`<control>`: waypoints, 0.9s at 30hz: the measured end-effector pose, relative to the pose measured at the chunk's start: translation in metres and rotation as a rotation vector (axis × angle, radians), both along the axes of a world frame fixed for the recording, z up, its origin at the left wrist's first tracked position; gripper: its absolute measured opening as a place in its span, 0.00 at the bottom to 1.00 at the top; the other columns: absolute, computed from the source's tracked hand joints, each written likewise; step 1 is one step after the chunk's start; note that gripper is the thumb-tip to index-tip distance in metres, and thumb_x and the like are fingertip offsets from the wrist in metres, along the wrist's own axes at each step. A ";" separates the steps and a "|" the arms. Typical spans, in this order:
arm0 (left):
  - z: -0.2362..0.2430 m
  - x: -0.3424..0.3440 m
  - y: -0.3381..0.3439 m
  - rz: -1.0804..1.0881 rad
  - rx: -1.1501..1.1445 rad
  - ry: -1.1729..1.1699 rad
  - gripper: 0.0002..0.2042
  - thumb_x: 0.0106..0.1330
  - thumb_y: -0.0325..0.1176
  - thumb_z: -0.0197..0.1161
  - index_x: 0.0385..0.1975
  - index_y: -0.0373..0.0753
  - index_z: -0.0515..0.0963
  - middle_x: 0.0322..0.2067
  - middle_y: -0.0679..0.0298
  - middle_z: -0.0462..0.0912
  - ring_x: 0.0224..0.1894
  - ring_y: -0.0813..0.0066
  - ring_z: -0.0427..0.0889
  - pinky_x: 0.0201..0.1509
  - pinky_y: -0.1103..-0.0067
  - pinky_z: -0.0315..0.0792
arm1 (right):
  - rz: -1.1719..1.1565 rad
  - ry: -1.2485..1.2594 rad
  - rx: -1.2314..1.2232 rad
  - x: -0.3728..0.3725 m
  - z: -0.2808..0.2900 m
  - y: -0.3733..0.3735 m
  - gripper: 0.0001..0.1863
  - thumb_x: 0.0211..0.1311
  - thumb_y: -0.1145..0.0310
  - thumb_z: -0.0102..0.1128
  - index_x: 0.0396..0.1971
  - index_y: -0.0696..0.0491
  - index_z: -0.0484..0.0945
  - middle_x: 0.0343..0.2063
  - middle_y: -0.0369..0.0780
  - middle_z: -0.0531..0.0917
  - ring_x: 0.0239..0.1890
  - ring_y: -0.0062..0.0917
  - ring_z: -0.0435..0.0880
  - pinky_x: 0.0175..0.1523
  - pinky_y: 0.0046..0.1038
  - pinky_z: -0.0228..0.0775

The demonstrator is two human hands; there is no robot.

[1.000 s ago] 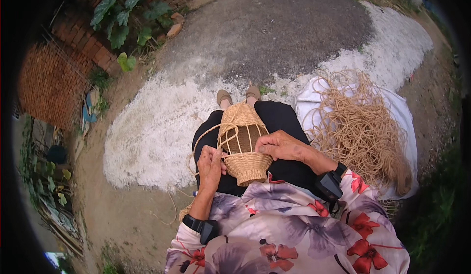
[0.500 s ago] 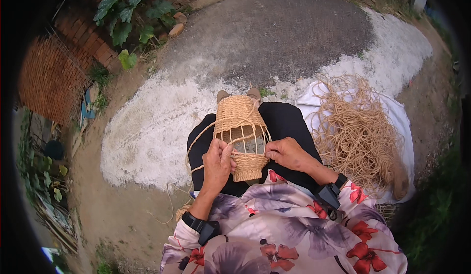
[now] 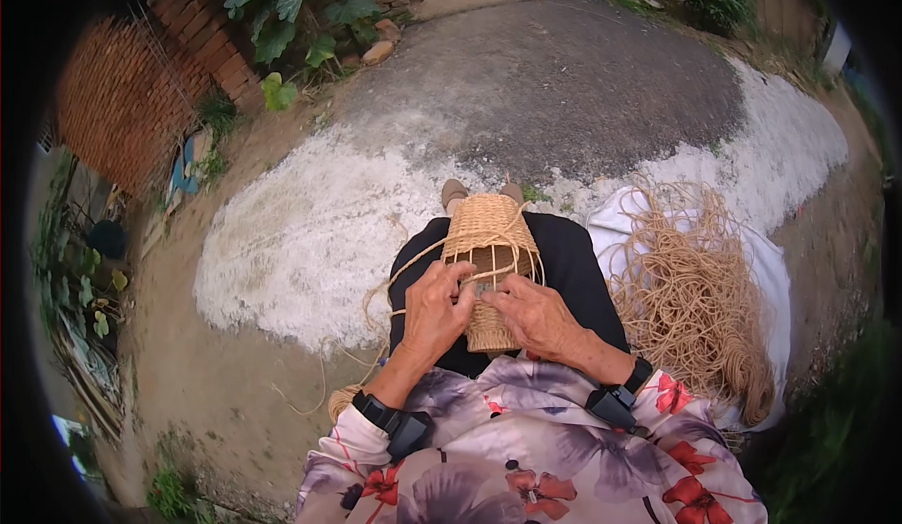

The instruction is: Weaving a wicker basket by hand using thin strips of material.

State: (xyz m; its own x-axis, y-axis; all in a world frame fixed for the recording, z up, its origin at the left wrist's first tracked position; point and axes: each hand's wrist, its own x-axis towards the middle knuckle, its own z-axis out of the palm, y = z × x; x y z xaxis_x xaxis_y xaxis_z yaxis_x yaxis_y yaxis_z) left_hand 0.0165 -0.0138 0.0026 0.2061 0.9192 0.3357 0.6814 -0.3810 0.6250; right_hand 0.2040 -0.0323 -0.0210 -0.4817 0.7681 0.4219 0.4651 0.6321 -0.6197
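A tan woven basket rests between my thighs, with a tightly woven far section and a narrower near section. Bare upright spokes bridge the gap between them. My left hand is closed at the left side of this gap, its thumb and forefinger pinching a plaited cord that loops out to the left. From the right, my right hand reaches over the near section, fingertips pressed together at the middle spokes. What those fingertips pinch is hidden. The two hands nearly meet.
A large tangled heap of tan cord lies on a white cloth to the right. Loose cord and a small coil are on the ground at left. Brick walls and a leafy plant stand at the far left.
My right hand has moved left from the basket's right edge to the middle spokes. My left hand has shifted up slightly to the gap. The whole view has swung a little.
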 end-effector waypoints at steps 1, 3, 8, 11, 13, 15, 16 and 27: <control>-0.001 0.000 0.004 0.007 0.001 -0.004 0.08 0.54 0.24 0.63 0.35 0.37 0.79 0.21 0.61 0.72 0.22 0.66 0.76 0.27 0.73 0.71 | -0.006 -0.027 0.021 0.000 -0.001 0.000 0.16 0.52 0.79 0.57 0.44 0.57 0.77 0.31 0.42 0.72 0.33 0.37 0.79 0.35 0.35 0.74; -0.008 -0.001 0.012 -0.176 0.157 0.117 0.06 0.57 0.25 0.62 0.33 0.36 0.79 0.23 0.59 0.74 0.23 0.66 0.77 0.28 0.72 0.72 | 0.002 -0.049 0.012 -0.002 -0.002 -0.001 0.17 0.52 0.79 0.57 0.44 0.57 0.77 0.31 0.42 0.71 0.32 0.37 0.78 0.35 0.35 0.74; -0.014 -0.013 0.030 0.002 -0.524 -0.451 0.05 0.65 0.30 0.59 0.36 0.36 0.77 0.25 0.63 0.79 0.23 0.77 0.77 0.27 0.80 0.74 | 0.030 -0.009 -0.020 0.003 -0.001 0.001 0.17 0.51 0.79 0.57 0.44 0.57 0.77 0.30 0.42 0.71 0.31 0.36 0.78 0.35 0.34 0.73; -0.013 -0.016 0.035 -0.053 -0.833 -0.820 0.08 0.70 0.34 0.56 0.41 0.37 0.74 0.27 0.67 0.81 0.24 0.87 0.76 0.26 0.88 0.74 | 0.043 -0.019 -0.030 0.005 -0.002 0.001 0.17 0.51 0.80 0.57 0.45 0.57 0.77 0.30 0.42 0.70 0.31 0.36 0.77 0.35 0.34 0.72; -0.009 -0.012 0.038 -0.097 -0.777 -0.686 0.06 0.68 0.32 0.58 0.38 0.37 0.77 0.27 0.66 0.82 0.25 0.85 0.78 0.25 0.83 0.74 | 0.038 -0.031 -0.030 0.005 -0.001 0.002 0.17 0.51 0.79 0.57 0.44 0.57 0.77 0.30 0.42 0.71 0.31 0.36 0.77 0.35 0.34 0.72; -0.003 -0.007 0.037 -0.092 -0.514 -0.327 0.05 0.65 0.31 0.59 0.35 0.36 0.78 0.26 0.64 0.82 0.25 0.81 0.79 0.26 0.80 0.74 | 0.041 -0.025 -0.024 0.003 -0.002 0.003 0.16 0.52 0.79 0.57 0.44 0.57 0.77 0.30 0.42 0.70 0.31 0.37 0.77 0.35 0.34 0.72; -0.001 -0.004 0.037 -0.084 -0.246 0.030 0.05 0.62 0.30 0.61 0.32 0.36 0.78 0.26 0.61 0.82 0.26 0.76 0.81 0.26 0.76 0.74 | 0.042 -0.020 -0.018 0.003 -0.002 0.003 0.16 0.52 0.78 0.58 0.44 0.56 0.77 0.30 0.42 0.70 0.31 0.37 0.77 0.35 0.34 0.72; -0.012 0.008 0.037 -0.106 -0.130 0.064 0.06 0.56 0.27 0.60 0.32 0.34 0.79 0.25 0.54 0.82 0.28 0.58 0.82 0.33 0.69 0.74 | 0.041 0.016 -0.136 0.007 0.001 0.002 0.15 0.53 0.76 0.58 0.44 0.55 0.78 0.30 0.43 0.71 0.32 0.37 0.78 0.36 0.35 0.72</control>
